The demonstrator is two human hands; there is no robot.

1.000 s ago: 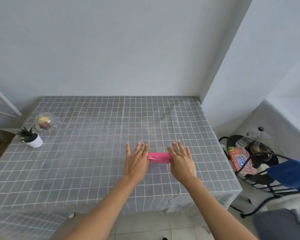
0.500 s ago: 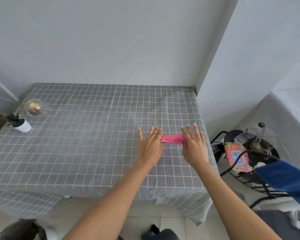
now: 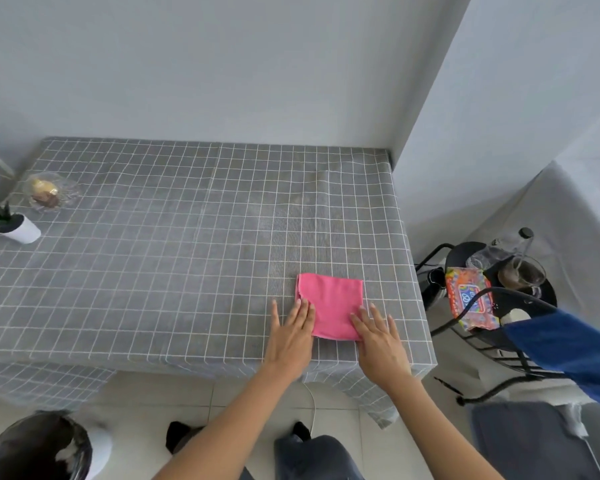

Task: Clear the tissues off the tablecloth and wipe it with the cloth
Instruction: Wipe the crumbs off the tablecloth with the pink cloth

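A pink cloth (image 3: 331, 303) lies flat and folded square on the grey checked tablecloth (image 3: 174, 258), near the table's front right corner. My left hand (image 3: 291, 336) rests flat with straight fingers on the cloth's lower left edge. My right hand (image 3: 378, 341) lies flat on its lower right corner, fingers spread. No tissues show on the tablecloth.
A glass dish (image 3: 51, 192) with food and a small potted plant (image 3: 13, 225) stand at the far left. A black wire rack (image 3: 492, 306) right of the table holds a wet-wipe pack (image 3: 470, 297) and glassware. A bin with a dark liner (image 3: 39, 448) stands on the floor at lower left.
The cloth showed as a narrow strip between my hands and now lies spread out as a square. Both hands have slid back to its near edge, closer to the table's front right.
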